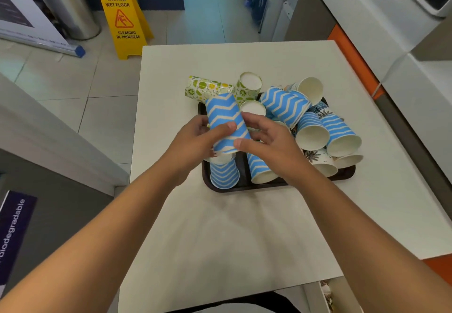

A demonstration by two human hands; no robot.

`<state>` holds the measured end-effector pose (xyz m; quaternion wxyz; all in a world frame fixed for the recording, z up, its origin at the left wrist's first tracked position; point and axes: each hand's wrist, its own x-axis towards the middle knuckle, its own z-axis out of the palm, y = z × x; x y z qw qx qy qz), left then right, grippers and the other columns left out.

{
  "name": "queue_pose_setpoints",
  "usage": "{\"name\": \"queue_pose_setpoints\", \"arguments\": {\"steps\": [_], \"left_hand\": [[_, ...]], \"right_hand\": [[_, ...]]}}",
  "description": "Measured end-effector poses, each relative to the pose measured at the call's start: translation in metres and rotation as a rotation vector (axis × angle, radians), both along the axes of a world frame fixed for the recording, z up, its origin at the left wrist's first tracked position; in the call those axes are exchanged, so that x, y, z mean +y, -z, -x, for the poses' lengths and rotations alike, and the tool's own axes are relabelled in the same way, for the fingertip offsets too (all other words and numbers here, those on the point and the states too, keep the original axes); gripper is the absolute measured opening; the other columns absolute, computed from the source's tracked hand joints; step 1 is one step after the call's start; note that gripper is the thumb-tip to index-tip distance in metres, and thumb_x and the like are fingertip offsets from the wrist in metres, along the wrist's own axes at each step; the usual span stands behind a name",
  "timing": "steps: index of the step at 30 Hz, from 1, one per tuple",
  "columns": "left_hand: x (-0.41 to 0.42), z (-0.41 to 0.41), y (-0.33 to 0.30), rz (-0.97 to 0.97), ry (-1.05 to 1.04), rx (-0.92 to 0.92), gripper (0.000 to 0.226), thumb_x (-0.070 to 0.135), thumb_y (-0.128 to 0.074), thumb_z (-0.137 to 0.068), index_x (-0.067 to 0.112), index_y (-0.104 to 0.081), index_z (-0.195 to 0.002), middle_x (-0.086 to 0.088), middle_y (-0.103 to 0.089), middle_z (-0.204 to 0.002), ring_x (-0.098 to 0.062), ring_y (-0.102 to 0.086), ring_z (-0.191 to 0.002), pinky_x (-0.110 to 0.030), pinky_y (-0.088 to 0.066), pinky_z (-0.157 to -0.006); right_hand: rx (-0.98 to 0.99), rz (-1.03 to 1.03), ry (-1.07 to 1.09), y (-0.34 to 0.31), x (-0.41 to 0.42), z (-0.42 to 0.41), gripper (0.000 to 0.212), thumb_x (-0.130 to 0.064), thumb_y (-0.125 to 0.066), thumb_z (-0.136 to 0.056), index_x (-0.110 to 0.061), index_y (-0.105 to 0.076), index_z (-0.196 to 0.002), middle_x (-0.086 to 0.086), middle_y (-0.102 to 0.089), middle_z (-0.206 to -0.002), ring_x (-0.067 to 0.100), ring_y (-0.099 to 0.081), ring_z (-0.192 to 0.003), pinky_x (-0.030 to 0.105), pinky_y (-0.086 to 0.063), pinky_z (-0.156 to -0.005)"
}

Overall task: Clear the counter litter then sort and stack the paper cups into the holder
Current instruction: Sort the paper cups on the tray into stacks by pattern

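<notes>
Showing no litter, the white worktop (244, 227) is filling the middle of the frame, so clearing looks done. Sorting is barely beginning: the dark tray (244, 185) at centre is carrying a jumble of paper cups (313, 132), most tipped over. No holder is showing. Above the tray's left half, the left hand (195, 141) and right hand (269, 141) are each curling a grip round one blue zigzag cup (226, 122).

Readable signs beside the work area

The yellow plastic folding floor sign (121, 14) reads "CAUTION WET FLOOR" and "CLEANING IN PROGRESS"; the dark purple panel (14, 234) at lower left shows white lettering ending "biodegradable", its start cut off.
</notes>
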<state>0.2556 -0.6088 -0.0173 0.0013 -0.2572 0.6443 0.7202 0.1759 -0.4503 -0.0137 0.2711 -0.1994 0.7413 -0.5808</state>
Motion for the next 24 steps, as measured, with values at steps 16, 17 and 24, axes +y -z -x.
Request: {"name": "queue_pose_setpoints", "arguments": {"steps": [16, 17, 24], "left_hand": [[0.014, -0.029, 0.066, 0.522, -0.102, 0.167, 0.071, 0.044, -0.082, -0.068, 0.029, -0.047, -0.127, 0.007, -0.055, -0.125, -0.006, -0.057, -0.114, -0.032, -0.05, -0.098], [0.014, -0.028, 0.067, 0.537, -0.098, 0.167, 0.071, 0.045, -0.082, -0.067, 0.028, -0.047, -0.127, 0.008, -0.056, -0.124, -0.006, -0.057, -0.114, -0.031, -0.05, -0.098], [0.016, -0.029, 0.07, 0.681, -0.063, 0.153, 0.064, 0.036, -0.084, -0.068, 0.027, -0.05, -0.121, 0.012, -0.058, -0.116, -0.006, -0.054, -0.103, -0.005, -0.039, -0.073]], "right_hand": [[0.565, -0.868, 0.033, 0.066, 0.015, -0.001, 0.061, -0.048, -0.067, -0.081, -0.014, -0.047, -0.127, 0.008, -0.053, -0.12, 0.028, -0.052, -0.112, 0.035, -0.041, -0.075], [0.574, -0.906, 0.019, 0.066, 0.013, -0.001, 0.061, -0.048, -0.067, -0.081, -0.015, -0.046, -0.127, 0.008, -0.052, -0.119, 0.028, -0.052, -0.111, 0.034, -0.038, -0.072], [0.494, -0.91, 0.031, 0.066, 0.014, 0.001, 0.059, -0.036, -0.073, -0.076, -0.012, -0.042, -0.12, 0.012, -0.054, -0.113, 0.032, -0.057, -0.1, 0.032, -0.035, -0.067]]}}
